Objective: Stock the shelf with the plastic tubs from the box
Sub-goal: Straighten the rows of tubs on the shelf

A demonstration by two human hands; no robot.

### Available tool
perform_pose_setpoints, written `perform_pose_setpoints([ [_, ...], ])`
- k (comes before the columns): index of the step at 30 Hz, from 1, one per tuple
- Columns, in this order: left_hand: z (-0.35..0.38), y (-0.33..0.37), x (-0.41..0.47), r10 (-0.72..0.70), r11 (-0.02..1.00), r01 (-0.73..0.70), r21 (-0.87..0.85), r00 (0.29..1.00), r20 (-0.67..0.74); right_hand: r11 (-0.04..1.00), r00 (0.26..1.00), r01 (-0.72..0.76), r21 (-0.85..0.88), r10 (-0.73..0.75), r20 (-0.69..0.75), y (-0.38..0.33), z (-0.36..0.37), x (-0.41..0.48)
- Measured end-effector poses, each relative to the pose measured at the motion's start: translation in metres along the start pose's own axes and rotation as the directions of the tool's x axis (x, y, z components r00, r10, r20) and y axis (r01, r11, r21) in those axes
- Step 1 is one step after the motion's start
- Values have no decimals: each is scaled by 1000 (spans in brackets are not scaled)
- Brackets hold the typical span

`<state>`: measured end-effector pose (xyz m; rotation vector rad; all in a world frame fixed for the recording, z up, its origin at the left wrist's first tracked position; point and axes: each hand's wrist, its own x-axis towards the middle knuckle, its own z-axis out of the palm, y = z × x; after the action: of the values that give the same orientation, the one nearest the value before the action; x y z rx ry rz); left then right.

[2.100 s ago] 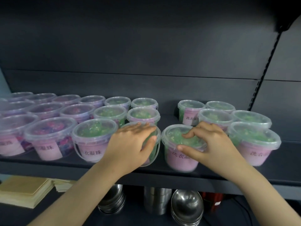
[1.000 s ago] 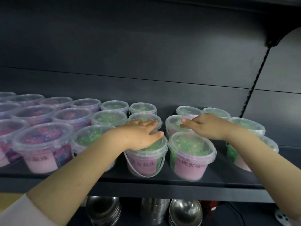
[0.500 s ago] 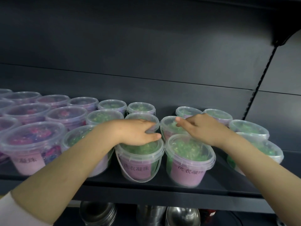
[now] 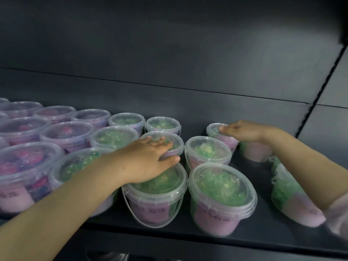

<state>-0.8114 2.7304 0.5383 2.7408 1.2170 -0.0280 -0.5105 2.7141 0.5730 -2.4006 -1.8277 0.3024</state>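
Note:
Clear lidded tubs with pink labels fill the dark shelf (image 4: 260,185) in rows. Green-filled ones stand in the middle, and red and purple ones (image 4: 24,161) on the left. My left hand (image 4: 150,157) lies flat, palm on the lid of a front-row green tub (image 4: 156,202), with its fingers on the lid of the tub behind (image 4: 178,146). My right hand (image 4: 243,131) rests on top of the back row, fingertips on one back tub's lid (image 4: 214,129) and palm over its right neighbour (image 4: 256,152). Neither hand lifts a tub. No box is in view.
Another green tub (image 4: 222,194) stands at the front beside my left hand, with one (image 4: 207,153) behind it. Under my right forearm a tub (image 4: 290,196) looks tilted. The dark back panel (image 4: 169,63) closes the shelf. A slotted upright (image 4: 320,91) runs at the right.
My right hand has moved from the middle-row tub back and to the right onto the back row. My left hand stays on the same lids. The view has come closer to the shelf.

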Motion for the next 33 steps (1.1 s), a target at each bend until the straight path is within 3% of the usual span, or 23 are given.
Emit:
perform_pose_setpoints([
  [3,1,0,1,-10,1000,10,10,1000,3,999,999,-35,36,35,0,4,-2,6],
  [7,1,1,2,-17,1000,17,3,1000,4,998,999,-43,-52,44,6,-5,-6,16],
  [17,1,1,1,-23,1000,23,-19,1000,10,992,996,85,-95,-87,-17,-71,15,34],
  [27,1,2,0,-22,999,22,-40,1000,3,992,993,120,-37,-119,28,-77,14,22],
  [33,0,1,0,-2,1000,2,-15,1000,-10,961,949,267,73,-249,-191,-72,3,-38],
])
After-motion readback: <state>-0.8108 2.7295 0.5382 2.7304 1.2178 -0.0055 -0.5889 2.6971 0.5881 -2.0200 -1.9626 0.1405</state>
